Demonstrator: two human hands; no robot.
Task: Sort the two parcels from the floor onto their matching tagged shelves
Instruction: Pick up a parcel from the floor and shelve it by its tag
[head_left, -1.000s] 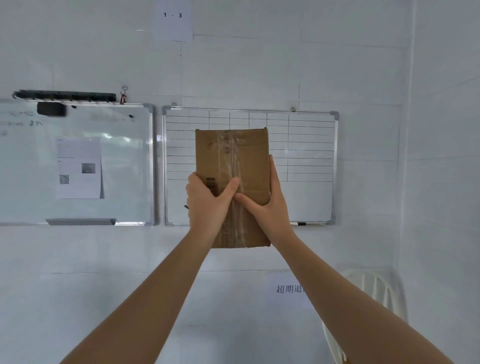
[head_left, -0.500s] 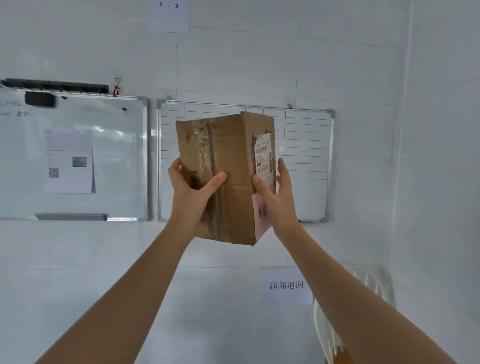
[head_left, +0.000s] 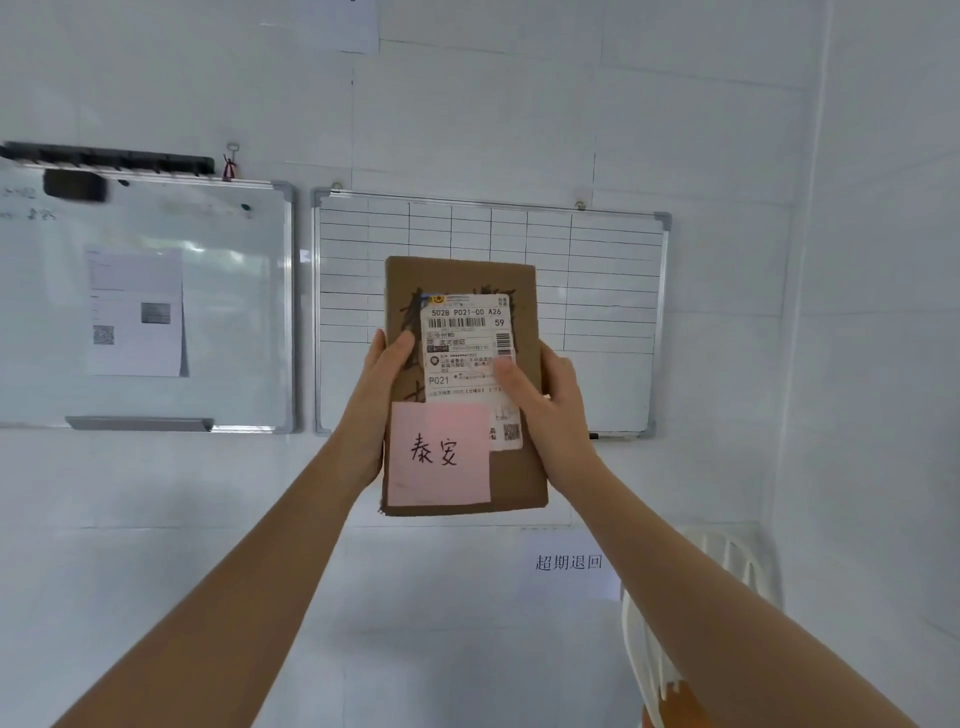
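Gripping a brown parcel (head_left: 514, 467) upright by its side edges, left hand (head_left: 376, 395) and right hand (head_left: 553, 400) closed around it, shipping label (head_left: 467, 353) and pink note (head_left: 440, 454) facing camera, gridded whiteboard (head_left: 597, 291) behind.

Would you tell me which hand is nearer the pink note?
Left. The left hand grips the parcel edge beside the pink note; the right hand holds the opposite edge.

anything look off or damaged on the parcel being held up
Mostly fine. The cardboard parcel, held by the left hand and right hand, has black scribbles beneath its shipping label, and a pink note covers the label's lower left corner. No tears visible.
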